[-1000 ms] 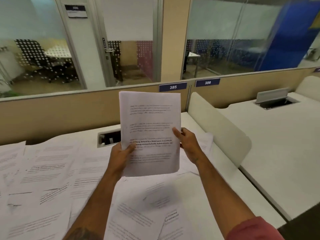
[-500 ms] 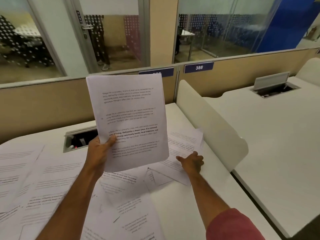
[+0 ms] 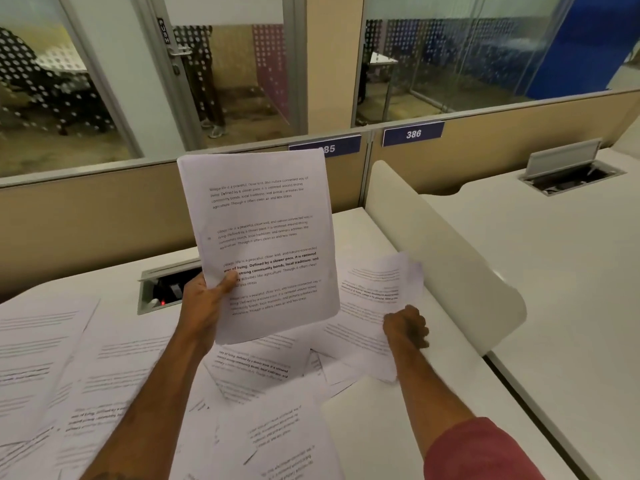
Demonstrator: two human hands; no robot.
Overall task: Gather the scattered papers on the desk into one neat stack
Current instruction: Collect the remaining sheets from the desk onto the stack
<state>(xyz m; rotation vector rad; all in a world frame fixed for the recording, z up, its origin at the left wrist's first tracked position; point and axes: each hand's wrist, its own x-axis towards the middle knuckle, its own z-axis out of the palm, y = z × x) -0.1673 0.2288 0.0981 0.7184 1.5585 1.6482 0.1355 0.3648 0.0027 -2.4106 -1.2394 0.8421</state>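
My left hand (image 3: 204, 306) grips a stack of printed papers (image 3: 263, 237) by its lower left edge and holds it upright above the desk (image 3: 398, 427). At the right, my right hand (image 3: 407, 327) pinches the edge of a loose sheet (image 3: 374, 292); that sheet's far end curls up off the desk. Several more printed sheets (image 3: 104, 375) lie scattered and overlapping across the left and middle of the desk.
A rounded cream divider (image 3: 450, 258) borders the desk on the right, with another white desk (image 3: 571, 289) beyond it. An open cable box (image 3: 162, 289) sits behind my left hand. A tan partition (image 3: 86, 216) with glass above runs along the back.
My right hand let go of the stack, dropped to the desk at the right and took hold of a loose sheet, now lifting it. The left hand keeps the stack upright.
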